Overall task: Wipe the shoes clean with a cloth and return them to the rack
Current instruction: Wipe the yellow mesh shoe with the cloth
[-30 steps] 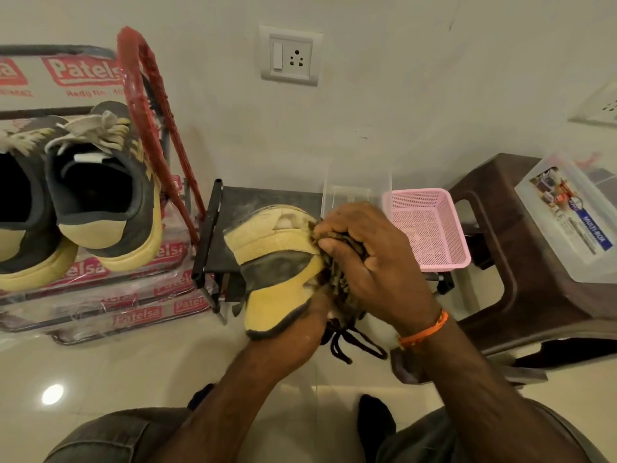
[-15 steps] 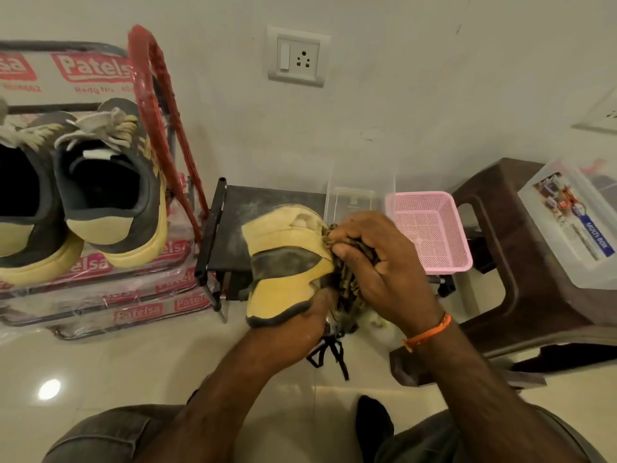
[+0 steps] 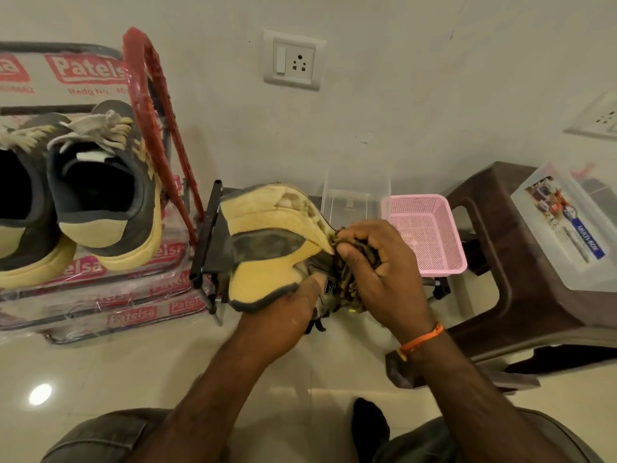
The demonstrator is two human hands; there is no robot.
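Observation:
A yellow-soled grey shoe (image 3: 267, 248) is turned sole-up in the middle of the view. My left hand (image 3: 297, 302) grips it from below near the heel. My right hand (image 3: 377, 262) clutches a bunched dark patterned cloth (image 3: 350, 272) against the shoe's right edge. Black laces hang under the shoe. Two matching grey and yellow shoes (image 3: 100, 192) stand heel-out on the rack (image 3: 150, 95) at the left.
A black metal stand (image 3: 207, 252) sits behind the held shoe. A clear plastic box (image 3: 354, 195) and a pink basket (image 3: 430, 235) lie to its right. A brown plastic stool (image 3: 500, 262) carries a clear lidded box (image 3: 567, 228). A wall socket (image 3: 293, 61) is above.
The held shoe has moved up and tilted so more of its sole shows. My right hand with the cloth has slid to the sole's right edge.

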